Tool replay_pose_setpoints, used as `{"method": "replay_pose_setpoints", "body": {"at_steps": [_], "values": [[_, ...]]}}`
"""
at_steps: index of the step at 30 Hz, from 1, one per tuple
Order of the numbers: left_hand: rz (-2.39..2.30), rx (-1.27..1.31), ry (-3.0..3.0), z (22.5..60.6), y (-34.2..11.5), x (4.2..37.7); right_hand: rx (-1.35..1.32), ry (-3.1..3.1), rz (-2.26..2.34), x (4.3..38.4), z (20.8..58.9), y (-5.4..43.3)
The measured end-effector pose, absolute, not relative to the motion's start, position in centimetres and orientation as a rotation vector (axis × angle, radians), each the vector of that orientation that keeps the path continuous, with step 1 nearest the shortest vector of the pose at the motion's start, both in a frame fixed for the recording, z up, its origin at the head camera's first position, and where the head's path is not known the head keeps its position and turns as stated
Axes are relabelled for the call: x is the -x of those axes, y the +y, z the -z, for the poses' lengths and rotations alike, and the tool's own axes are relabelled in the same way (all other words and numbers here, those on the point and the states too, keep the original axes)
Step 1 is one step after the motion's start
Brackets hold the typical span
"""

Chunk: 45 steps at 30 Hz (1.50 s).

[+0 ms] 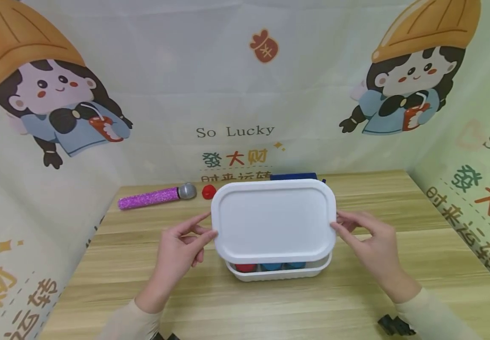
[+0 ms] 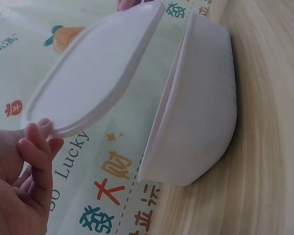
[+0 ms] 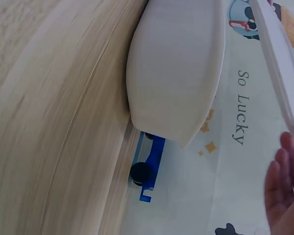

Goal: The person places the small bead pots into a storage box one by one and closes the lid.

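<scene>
A white rounded lid [image 1: 274, 222] is held above a white plastic box [image 1: 279, 274], tilted and apart from its rim in both wrist views. My left hand [image 1: 181, 245] pinches the lid's left edge between thumb and fingers. On the opposite edge, my right hand [image 1: 370, 245] pinches it the same way. Below the lid's front edge, a red item [image 1: 245, 267] and blue items [image 1: 271, 266] show inside the box; the lid hides the rest of the contents. The left wrist view shows the side of the box [image 2: 201, 103] standing on the table.
A microphone with a glittery purple handle [image 1: 149, 198] lies at the back left. Next to it is a small red object [image 1: 208, 191]. Behind the lid is a blue wheeled toy [image 3: 156, 159], partly hidden. Printed cloth [image 1: 164, 94] surrounds the wooden table [image 1: 113, 264].
</scene>
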State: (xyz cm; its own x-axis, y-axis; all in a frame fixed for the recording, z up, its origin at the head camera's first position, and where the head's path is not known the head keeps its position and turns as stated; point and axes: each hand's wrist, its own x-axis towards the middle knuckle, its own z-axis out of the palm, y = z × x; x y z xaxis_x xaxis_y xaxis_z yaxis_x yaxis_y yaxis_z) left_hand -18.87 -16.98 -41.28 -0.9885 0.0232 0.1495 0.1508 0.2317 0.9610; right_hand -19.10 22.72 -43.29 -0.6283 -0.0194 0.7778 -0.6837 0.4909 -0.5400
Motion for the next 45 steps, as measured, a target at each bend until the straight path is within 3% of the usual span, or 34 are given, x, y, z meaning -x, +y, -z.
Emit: {"method": "replay_pose_setpoints", "body": {"at_steps": [12,32,38,45], "values": [[1.811,0.126,-2.655,43.8,-16.6,19.4,-0.419,-2.546,-1.141,19.1,45.0,23.3],[1.654,0.180,-2.821,46.0,-16.2,21.2,-0.233,-2.750,-1.333,20.6,46.2,24.0],[1.621,0.246,-2.820,46.2,-16.3,21.4,-0.323,-2.734,-1.361,20.9,46.7,24.6],[1.281,0.687,-2.835,45.9,-17.4,21.2,-0.761,-2.648,-1.171,21.2,46.8,25.7]]}}
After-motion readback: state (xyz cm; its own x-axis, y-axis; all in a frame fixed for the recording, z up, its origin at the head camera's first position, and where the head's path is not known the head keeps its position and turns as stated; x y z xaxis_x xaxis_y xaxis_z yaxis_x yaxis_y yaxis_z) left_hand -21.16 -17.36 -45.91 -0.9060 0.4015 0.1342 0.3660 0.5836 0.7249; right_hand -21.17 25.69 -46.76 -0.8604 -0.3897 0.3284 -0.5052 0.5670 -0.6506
